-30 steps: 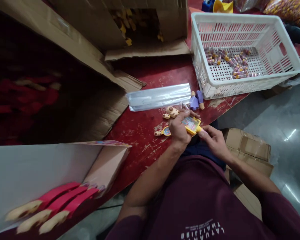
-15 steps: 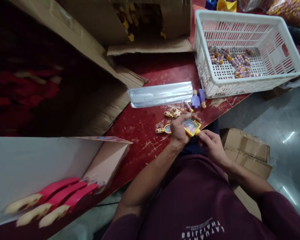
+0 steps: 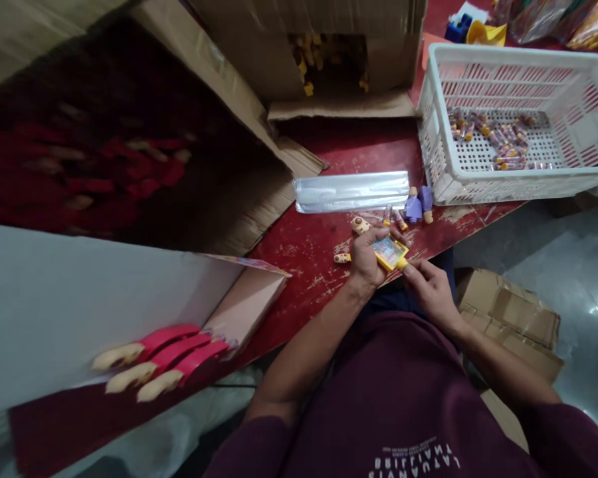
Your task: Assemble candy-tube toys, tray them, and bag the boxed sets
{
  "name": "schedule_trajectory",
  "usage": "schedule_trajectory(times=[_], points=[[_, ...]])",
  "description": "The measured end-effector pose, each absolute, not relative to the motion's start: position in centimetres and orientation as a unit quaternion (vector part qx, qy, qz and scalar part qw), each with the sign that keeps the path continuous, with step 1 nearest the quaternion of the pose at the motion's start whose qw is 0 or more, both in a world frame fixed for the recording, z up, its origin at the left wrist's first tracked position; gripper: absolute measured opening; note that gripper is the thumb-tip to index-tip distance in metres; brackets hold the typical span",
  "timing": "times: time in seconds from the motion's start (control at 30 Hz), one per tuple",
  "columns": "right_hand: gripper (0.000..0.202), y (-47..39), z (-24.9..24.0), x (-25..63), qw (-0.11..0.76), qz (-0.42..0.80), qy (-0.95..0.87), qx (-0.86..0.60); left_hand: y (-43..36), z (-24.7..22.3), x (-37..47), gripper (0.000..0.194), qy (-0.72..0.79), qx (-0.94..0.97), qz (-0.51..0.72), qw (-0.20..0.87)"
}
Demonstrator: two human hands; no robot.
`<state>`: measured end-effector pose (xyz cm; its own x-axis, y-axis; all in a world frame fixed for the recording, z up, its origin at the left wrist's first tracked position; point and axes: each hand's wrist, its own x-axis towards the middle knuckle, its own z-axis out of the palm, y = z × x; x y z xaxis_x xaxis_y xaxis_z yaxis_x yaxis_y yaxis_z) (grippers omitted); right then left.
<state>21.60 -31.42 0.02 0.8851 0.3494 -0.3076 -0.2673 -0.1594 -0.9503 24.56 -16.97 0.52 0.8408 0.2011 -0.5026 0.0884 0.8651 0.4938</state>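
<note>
A small flat toy point(image 3: 389, 252) with a yellow frame and a colourful picture window is held between both hands, near the table's front edge. My left hand point(image 3: 369, 260) is closed round its left side. At the toy's yellow end my right hand point(image 3: 430, 285) pinches with thumb and fingers. Beside my left hand lie a cream piece with brown spots point(image 3: 360, 226) and another spotted piece point(image 3: 341, 258), partly hidden by the hand. Small clear tubes with yellow ends point(image 3: 399, 221) and two purple pieces point(image 3: 413, 208) rest just beyond my fingers.
A stack of clear plastic bags point(image 3: 351, 192) lies on the red table point(image 3: 309, 245). A white basket point(image 3: 478, 189) holds several small tubes. Cardboard boxes point(image 3: 239, 79) stand behind and left. Several pink toys point(image 3: 179, 345) lie in a white box at left; cartons point(image 3: 511, 312) sit on the floor.
The view has swung left, so the scene sits further right in the picture. Both hands keep hold of the yellow-framed toy, with little change in grip.
</note>
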Motion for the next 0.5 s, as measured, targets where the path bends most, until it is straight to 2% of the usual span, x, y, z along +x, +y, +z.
schedule_trajectory(times=[0.07, 0.13, 0.2, 0.33, 0.5], points=[[0.044, -31.1, 0.3, 21.5, 0.700, 0.383, 0.062, -0.599, -16.7, 0.1, 24.1, 0.018, 0.284, 0.239, 0.026, 0.928], [0.047, -31.0, 0.3, 21.5, 0.712, 0.448, 0.094, -0.532, -16.5, -0.2, 23.8, 0.021, 0.284, 0.230, 0.025, 0.930], [0.047, -31.1, 0.0, 21.5, 0.700, 0.426, 0.069, -0.569, -16.2, -0.5, 23.3, 0.026, 0.282, 0.245, 0.030, 0.927], [0.041, -31.9, -1.8, 21.7, 0.609, 0.277, -0.080, -0.739, -15.2, -0.9, 21.1, 0.042, 0.261, 0.341, 0.073, 0.900], [0.040, -29.9, -4.4, 22.0, 0.484, 0.219, -0.328, -0.781, -11.6, -1.1, 14.2, 0.038, 0.255, 0.510, 0.117, 0.813]])
